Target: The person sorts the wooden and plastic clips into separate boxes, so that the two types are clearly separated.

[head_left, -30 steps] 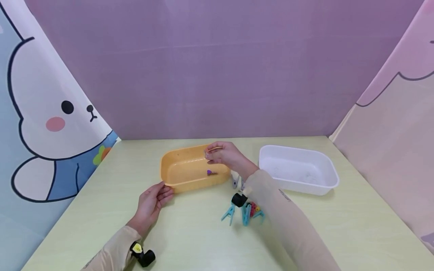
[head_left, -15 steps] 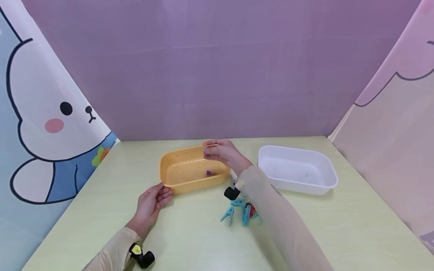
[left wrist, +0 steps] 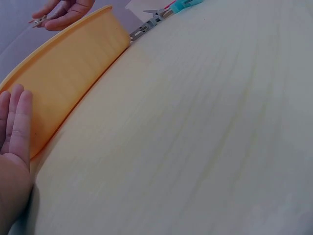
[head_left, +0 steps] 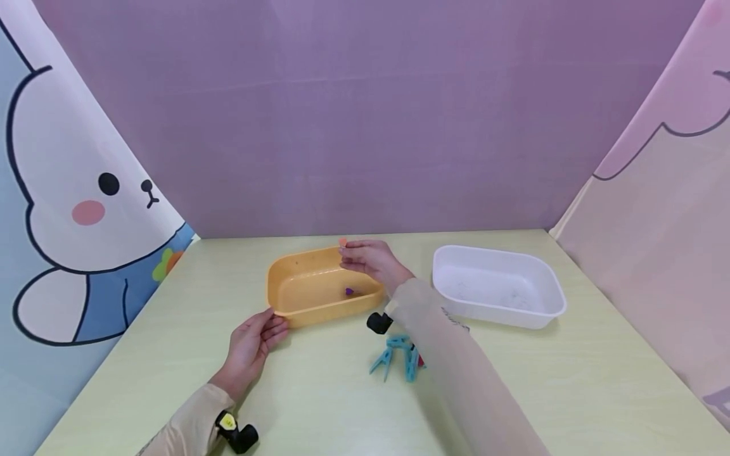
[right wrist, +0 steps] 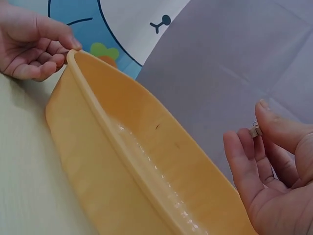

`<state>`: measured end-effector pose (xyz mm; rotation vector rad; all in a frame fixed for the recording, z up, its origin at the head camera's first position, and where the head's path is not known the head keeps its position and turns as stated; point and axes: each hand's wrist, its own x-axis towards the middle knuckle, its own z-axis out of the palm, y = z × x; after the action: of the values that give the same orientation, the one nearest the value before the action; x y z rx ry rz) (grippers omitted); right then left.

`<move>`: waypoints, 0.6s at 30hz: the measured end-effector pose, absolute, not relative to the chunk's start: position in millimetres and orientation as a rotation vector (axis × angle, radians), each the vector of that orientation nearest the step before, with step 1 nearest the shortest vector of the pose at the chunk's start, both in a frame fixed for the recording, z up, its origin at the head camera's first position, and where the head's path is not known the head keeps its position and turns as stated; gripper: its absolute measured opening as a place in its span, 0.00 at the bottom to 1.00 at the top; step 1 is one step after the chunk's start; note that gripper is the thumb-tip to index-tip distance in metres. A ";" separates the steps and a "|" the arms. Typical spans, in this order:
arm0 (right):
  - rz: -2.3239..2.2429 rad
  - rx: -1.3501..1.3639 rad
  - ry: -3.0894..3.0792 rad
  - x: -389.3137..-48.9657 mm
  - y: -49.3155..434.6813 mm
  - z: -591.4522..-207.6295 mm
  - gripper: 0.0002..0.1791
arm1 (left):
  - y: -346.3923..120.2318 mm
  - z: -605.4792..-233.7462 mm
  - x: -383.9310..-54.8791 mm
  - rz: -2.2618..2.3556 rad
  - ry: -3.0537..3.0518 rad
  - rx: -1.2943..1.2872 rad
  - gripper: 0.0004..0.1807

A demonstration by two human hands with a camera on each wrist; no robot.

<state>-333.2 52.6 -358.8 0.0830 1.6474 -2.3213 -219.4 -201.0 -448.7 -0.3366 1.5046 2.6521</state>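
Note:
My right hand [head_left: 373, 259] is above the far right part of a yellow-orange plastic tub [head_left: 319, 310]. Its thumb and index finger pinch a mini wooden clothespin [right wrist: 256, 130] with a metal spring; an orange tip [head_left: 343, 242] shows past the fingertips in the head view. Inside the tub lies another small clip with a purple heart [head_left: 349, 291]. At the tub's near left corner, my left hand [head_left: 253, 345] holds the rim, thumb on top and the other fingers along the outer wall. The right wrist view shows that thumb [right wrist: 76, 44] at the corner.
Turquoise clothespins [head_left: 393, 358] lie on the table in front of the tub, partly hidden by my right sleeve, with a bit of red beside them. Grey clothespins [left wrist: 146, 27] sit close to the tub's end. A white tub [head_left: 496, 310] stands at the right.
My right hand has shifted slightly left, and the orange tip of the clothespin now shows above its fingertips. My sleeve covers more of the clothespin pile. The left hand keeps its place at the corner.

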 end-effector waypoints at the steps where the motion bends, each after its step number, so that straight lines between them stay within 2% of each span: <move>1: -2.319 0.089 1.651 -333.0 51.9 -359.4 0.15 | -201.1 -448.9 -219.5 2.654 1.502 -0.337 0.13; 18: -2.180 0.113 1.774 -332.0 45.6 -383.1 0.16 | -200.9 -450.1 -219.4 2.657 1.512 -0.320 0.13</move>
<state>-332.0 45.6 -383.1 0.1134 1.7742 -2.1802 -219.4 -200.9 -450.1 -0.3199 1.5121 2.6567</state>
